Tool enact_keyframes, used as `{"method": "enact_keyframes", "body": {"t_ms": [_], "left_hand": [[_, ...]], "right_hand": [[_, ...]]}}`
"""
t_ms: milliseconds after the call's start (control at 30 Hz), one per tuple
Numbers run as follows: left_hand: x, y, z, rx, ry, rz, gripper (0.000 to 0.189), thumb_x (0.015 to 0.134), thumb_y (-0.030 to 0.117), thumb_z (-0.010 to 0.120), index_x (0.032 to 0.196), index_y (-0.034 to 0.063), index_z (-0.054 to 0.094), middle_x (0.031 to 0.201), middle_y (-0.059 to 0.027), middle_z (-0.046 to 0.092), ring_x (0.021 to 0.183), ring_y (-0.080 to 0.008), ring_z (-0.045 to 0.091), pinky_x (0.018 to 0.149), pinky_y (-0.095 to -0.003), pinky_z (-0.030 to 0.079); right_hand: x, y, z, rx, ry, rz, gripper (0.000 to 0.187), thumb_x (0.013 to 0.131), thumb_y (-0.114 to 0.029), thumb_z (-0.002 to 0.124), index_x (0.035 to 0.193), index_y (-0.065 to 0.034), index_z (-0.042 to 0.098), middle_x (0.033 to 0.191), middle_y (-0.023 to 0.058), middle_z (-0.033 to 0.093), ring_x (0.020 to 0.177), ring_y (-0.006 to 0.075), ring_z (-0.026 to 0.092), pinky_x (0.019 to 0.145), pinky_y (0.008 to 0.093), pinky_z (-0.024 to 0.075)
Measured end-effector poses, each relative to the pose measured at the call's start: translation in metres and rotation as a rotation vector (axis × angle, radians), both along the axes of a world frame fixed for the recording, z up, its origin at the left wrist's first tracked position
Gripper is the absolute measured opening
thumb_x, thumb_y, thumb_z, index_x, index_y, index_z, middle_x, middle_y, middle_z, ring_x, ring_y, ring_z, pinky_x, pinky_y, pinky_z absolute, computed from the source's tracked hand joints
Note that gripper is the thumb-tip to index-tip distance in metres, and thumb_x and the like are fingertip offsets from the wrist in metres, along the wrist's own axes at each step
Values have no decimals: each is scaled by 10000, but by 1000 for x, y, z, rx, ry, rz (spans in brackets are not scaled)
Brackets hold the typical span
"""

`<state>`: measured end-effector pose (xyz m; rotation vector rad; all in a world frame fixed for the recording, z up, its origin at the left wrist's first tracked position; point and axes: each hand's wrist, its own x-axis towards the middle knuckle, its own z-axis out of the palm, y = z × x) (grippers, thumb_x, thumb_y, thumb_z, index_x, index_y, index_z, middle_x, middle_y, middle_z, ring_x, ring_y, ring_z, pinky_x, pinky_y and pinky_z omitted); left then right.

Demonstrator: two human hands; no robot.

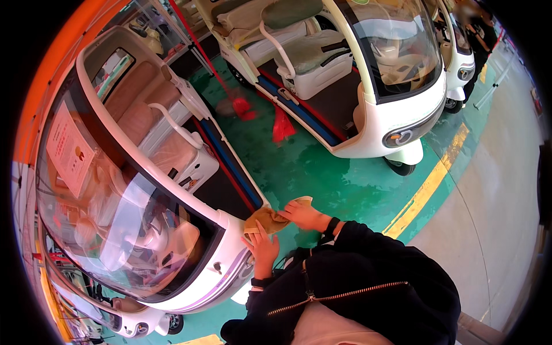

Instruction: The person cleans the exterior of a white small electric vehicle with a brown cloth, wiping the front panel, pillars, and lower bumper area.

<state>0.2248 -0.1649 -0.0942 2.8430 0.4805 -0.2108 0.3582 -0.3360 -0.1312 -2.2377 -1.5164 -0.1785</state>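
A brown cloth [268,220] lies bunched against the front corner of a white three-wheeled vehicle [235,230], beside its open doorway. My right hand [304,214] grips one end of the cloth, and a paler flap sticks out past the knuckles. On the cloth's near edge rest the fingertips of my left hand [264,250]; the thumb stands apart, and whether it pinches the fabric is hard to see. The vehicle's curved windshield [129,224] fills the left side, with a pink printed sheet [70,148] bearing writing behind the glass.
A second white three-wheeler [388,129] stands across the wet green floor [345,185]. Between the vehicles are a red broom [243,108] and a red brush head [282,125]. Another vehicle [142,319] is at lower left. A person [478,39] in dark clothes stands at upper right.
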Motion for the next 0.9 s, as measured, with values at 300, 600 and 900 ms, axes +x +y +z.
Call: {"method": "enact_keyframes", "body": {"t_ms": [300,600,900], "left_hand": [[121,-99,14,-38,43,-472,934,849,368,611,1540,48,70,1542,-200,261,1453,-329,204,1153,-591,22],[243,-179,47,-97,-149,-935,852,879,277,606,1536,50,114,1514,-196,301,1415,-346,276,1168,-574,32],[391,-253,42,-260,-568,-897,775,936,294,557,1500,-43,146,1490,-265,280,1410,-427,219,1159,-599,51]], "right_hand": [[53,-185,30,9,253,-600,370,752,-92,645,1113,-170,670,914,64,596,901,279,593,790,360,514],[122,-311,103,423,-64,-1066,327,746,78,584,1003,-83,706,985,72,618,914,273,590,765,366,505],[281,-339,198,729,-192,-950,207,767,97,648,904,-52,694,1078,85,597,831,220,596,723,303,493]]}}
